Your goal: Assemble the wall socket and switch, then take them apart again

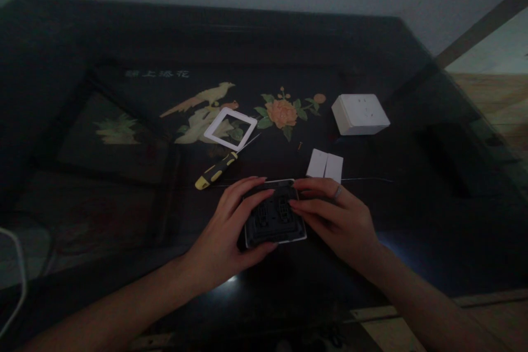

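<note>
A wall switch [275, 220], black with a thin white edge and two mechanisms in its middle, lies between my hands with its cover off. My left hand [231, 225] grips it from the left, fingers along the far edge and thumb on the near edge. From the right, my right hand [338, 214] has its fingertips on the upper right edge and near the right mechanism; its thumb is mostly hidden. Just beyond that hand lie two white rocker plates [325, 165], side by side. A white square frame [230, 128] and a yellow-and-black screwdriver [216, 171] lie to the upper left.
A white box-shaped socket [361, 114] stands at the right. One small screw [300, 146] lies near the table's middle. The dark glossy tabletop [247, 38] bears a bird-and-flower picture. At the far left a white cable [20, 269] hangs by the edge.
</note>
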Motion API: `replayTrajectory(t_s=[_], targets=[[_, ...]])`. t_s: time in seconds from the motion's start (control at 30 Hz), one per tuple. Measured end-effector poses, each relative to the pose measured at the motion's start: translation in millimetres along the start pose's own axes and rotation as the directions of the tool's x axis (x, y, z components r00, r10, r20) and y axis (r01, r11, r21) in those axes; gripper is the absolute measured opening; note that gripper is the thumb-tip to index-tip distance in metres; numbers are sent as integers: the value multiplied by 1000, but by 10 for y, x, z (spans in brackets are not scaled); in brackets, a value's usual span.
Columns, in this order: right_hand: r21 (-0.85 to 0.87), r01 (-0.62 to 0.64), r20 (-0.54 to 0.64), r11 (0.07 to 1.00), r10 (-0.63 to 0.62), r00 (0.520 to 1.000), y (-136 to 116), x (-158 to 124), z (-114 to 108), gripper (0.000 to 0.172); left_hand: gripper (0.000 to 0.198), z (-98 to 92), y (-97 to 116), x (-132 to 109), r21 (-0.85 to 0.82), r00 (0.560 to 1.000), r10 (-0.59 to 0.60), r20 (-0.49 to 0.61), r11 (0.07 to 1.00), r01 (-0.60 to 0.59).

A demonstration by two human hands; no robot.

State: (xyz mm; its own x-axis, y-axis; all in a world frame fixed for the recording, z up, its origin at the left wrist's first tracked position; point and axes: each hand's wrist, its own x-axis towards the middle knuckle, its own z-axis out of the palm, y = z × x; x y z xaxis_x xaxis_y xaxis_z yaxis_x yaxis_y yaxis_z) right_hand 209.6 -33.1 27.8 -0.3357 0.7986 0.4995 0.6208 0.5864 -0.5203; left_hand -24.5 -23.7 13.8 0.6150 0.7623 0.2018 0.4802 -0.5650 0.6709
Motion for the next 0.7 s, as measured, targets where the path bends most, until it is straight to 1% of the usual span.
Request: replayTrajectory(t_s=[0.13,0.37,0.57,0.7], targets=[[-2,9,6,1000,-9,1000,11,3,-4,13,65,1,-8,-6,-5,1000,9,-4,1000,-9],[-32,78,14,996,-78,997,-1,4,-29,14,66,9,-17,17,1,1000,8,-7,1000,-8],[16,-55,-2,998,55,998,-11,23,-19,10,65,1,0,10,1,1000,-3,2,1000,3],[20,-80,10,997,80,997,-2,23,-44,12,66,-4,-1,3,-3,1000,-6,9,1000,6]])
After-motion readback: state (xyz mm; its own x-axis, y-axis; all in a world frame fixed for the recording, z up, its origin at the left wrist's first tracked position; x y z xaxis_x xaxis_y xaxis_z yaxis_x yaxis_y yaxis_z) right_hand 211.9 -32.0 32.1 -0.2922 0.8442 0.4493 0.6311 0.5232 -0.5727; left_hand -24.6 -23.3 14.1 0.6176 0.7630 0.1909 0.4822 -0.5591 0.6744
